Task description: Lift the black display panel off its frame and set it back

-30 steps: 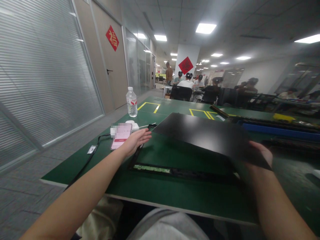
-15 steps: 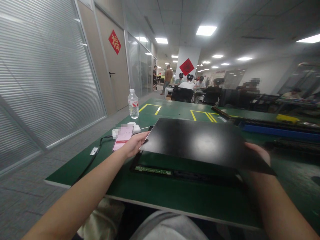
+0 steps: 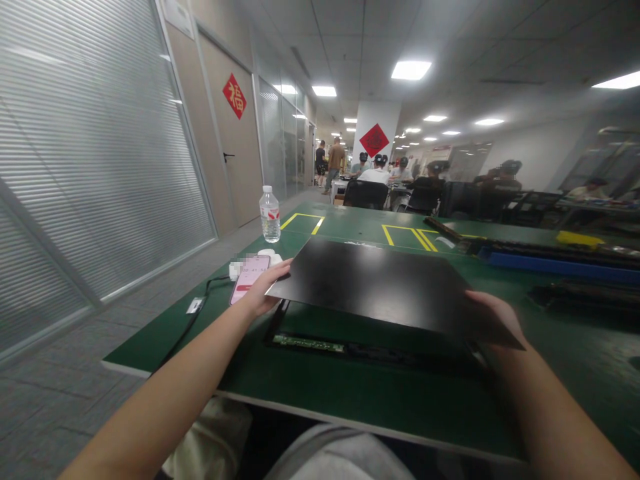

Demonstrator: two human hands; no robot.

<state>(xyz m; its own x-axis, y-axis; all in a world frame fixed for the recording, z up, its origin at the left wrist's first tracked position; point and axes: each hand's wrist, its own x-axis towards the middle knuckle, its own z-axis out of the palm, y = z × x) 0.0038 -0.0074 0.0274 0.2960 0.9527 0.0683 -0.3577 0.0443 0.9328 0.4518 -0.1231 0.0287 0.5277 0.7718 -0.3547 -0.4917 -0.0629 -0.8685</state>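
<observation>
A thin, glossy black panel (image 3: 370,283), like a flat screen sheet, is held level above the table between both hands. My left hand (image 3: 265,290) grips its left edge, fingers closed around it. At the right edge my right hand (image 3: 493,317) is closed on the panel, with some fingers hidden below it. Beneath the panel lies a dark frame (image 3: 400,353) on the table, with a green circuit strip (image 3: 307,343) along its near side. The panel covers the frame's far part.
On the green table (image 3: 350,407), a phone (image 3: 249,280), a white charger (image 3: 270,256) and a black cable (image 3: 187,327) lie left. A water bottle (image 3: 270,215) stands behind them. A blue tray (image 3: 555,260) and dark strips (image 3: 575,293) lie right. Several people sit farther back.
The panel has shifted slightly to the left with both hands still on its edges. The camera view has tilted up a little.
</observation>
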